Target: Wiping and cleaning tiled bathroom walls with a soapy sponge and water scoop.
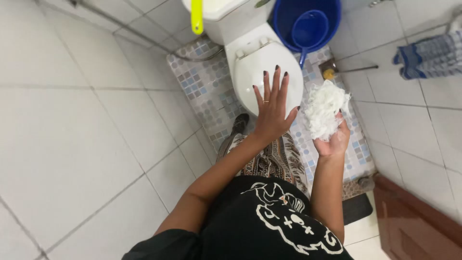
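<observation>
1. Right hand (pixel 332 139): fingers clamped on the base of a white fibrous scrub bundle (pixel 326 108), held above the floor; judged light, soft, compressible, best gripped low.
2. Left hand (pixel 273 108): fingers spread apart, empty, over the closed toilet lid (pixel 255 72).
3. Floor: small mosaic tiles (pixel 204 86), possibly slippery.
4. Beyond: blue bucket (pixel 337 19) with dipper; white tiled walls.

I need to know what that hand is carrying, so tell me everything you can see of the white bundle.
The white bundle is a loose, fluffy wad of thin strands or shreds, perhaps a mesh scrubber or shredded fibre; the material can't be told for sure. It looks dry and airy, with frayed edges. The right hand grips it from below, holding it raised beside the closed toilet lid. Only that hand touches it.
</observation>
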